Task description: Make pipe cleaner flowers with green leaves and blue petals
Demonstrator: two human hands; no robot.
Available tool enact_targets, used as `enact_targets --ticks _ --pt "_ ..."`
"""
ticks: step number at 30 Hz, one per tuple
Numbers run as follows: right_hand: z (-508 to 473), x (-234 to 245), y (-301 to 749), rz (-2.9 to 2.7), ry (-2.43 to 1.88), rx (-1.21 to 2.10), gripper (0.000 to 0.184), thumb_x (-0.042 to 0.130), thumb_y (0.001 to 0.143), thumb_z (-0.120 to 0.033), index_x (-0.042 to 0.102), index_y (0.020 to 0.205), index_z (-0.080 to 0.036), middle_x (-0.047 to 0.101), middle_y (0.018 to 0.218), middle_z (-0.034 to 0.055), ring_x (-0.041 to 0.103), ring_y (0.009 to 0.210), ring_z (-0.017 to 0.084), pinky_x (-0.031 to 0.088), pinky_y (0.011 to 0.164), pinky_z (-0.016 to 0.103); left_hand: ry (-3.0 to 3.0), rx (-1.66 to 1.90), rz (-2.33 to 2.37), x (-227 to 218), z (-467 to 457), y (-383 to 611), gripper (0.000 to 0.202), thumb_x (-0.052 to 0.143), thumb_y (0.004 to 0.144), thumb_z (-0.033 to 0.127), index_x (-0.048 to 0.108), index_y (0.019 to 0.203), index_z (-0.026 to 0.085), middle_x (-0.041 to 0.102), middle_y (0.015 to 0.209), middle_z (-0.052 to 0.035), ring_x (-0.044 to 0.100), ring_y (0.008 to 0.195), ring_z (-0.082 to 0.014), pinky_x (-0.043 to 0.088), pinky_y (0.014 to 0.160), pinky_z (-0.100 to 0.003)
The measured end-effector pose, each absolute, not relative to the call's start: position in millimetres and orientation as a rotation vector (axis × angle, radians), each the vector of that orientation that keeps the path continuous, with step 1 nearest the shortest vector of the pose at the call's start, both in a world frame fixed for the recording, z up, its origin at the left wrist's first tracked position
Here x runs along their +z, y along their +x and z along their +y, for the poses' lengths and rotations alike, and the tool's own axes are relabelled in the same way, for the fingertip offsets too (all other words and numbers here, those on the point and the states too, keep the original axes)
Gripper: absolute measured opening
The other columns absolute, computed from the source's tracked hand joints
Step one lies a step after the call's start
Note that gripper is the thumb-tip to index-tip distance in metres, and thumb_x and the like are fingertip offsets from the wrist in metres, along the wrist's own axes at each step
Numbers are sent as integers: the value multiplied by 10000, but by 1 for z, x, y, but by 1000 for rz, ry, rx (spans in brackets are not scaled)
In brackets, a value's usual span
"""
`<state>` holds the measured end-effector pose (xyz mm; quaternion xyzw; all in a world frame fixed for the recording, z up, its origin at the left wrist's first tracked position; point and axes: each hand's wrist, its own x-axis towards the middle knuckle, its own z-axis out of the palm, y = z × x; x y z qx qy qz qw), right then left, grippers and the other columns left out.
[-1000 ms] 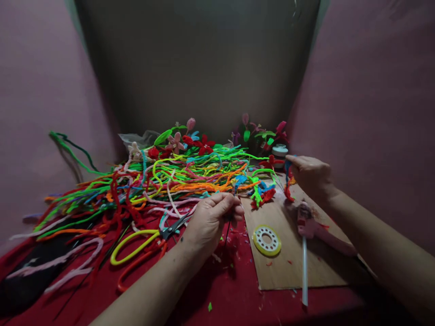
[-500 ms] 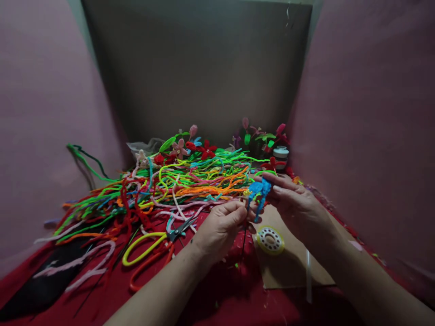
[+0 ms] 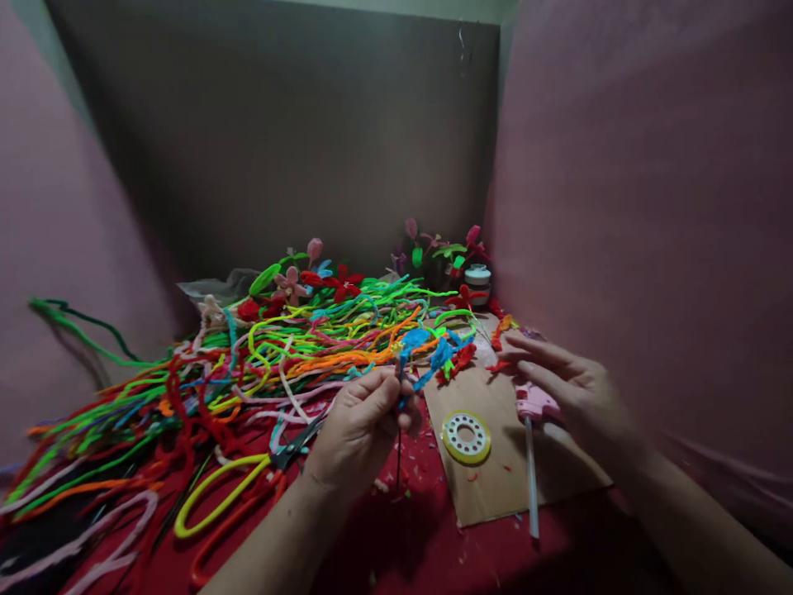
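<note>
Pinched in my left hand (image 3: 363, 426) is a blue pipe-cleaner flower (image 3: 416, 340) with a small yellow centre; its thin dark stem (image 3: 399, 463) points down below the fingers. My right hand (image 3: 573, 388) hangs apart from the flower with its fingers stretched out and nothing in them. Close under that hand lies a pink glue gun (image 3: 536, 402), partly covered by it, with a clear glue stick (image 3: 532, 487) reaching toward me. A yellow-rimmed roll of tape (image 3: 466, 437) rests on the cardboard sheet (image 3: 489, 496).
Scissors (image 3: 223, 496) with yellow and red handles lie left of my left hand. A big heap of colourful pipe cleaners (image 3: 322, 330) covers the left and middle. Behind are finished flowers (image 3: 291, 285) and a white-lidded jar (image 3: 477, 283). Walls (image 3: 650, 207) enclose the table.
My right hand has let go of the blue flower and moved right, over the glue gun. My left hand keeps hold of the flower. The view has turned to the right.
</note>
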<state>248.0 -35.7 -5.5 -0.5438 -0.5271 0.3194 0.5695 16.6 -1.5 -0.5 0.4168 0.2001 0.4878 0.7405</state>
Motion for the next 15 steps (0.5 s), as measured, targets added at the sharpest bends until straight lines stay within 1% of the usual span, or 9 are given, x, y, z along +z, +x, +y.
enact_targets --ticks 2,4,5,6,9,11,13,15 --pt "-42 -17 276 -1418 -1569 330 401 530 767 -332 593 1138 -193 608 1118 125 561 989 280 462 780 414 875 1067 428 1 0 15 183 689 698 286 632 673 114 531 518 0 443 449 -62 370 476 -206" --pt "-46 -35 300 -1624 -1808 -16 469 516 732 -312 577 1162 -135 617 1045 161 547 981 324 442 806 458 830 1060 423 2 1 14 182 693 695 283 628 675 114 537 529 -4 434 449 -56 370 472 -199" --pt "-47 -44 308 -1721 -1883 -98 505 496 737 -302 540 1205 -118 625 997 162 557 945 322 448 794 457 809 1060 424 2 2 13 181 694 694 281 626 678 115 541 541 -7 432 452 -54 372 471 -196" --pt "-48 -54 314 -1814 -1923 -136 525 476 743 -275 499 1246 -128 632 966 143 567 911 305 461 774 434 791 1056 427 2 2 13 179 693 695 280 623 684 116 543 552 -8 432 457 -53 375 472 -196" --pt "-49 -72 317 -1932 -1915 -270 557 432 740 -202 426 1297 -184 615 1016 118 563 926 283 468 769 403 759 1054 432 0 3 12 175 682 708 279 611 698 119 526 562 -1 428 471 -57 382 476 -201" --pt "-51 -73 313 -1890 -1882 -338 558 416 738 -200 420 1296 -184 594 1029 136 548 953 307 465 763 427 739 1061 436 -2 4 12 166 679 713 269 607 710 120 513 564 5 421 476 -56 388 487 -206" --pt "-54 -67 308 -1790 -1829 -342 516 427 734 -238 482 1240 -153 582 982 169 545 928 345 458 741 463 716 1073 432 -3 5 11 159 675 719 261 606 719 117 511 577 6 417 482 -52 390 495 -206" --pt "-58 -55 302 -1629 -1719 -190 413 482 724 -298 584 1099 -158 582 910 177 560 846 351 456 702 467 703 1072 408 -5 7 10 161 666 728 265 605 723 116 510 590 3 414 485 -51 388 492 -207"
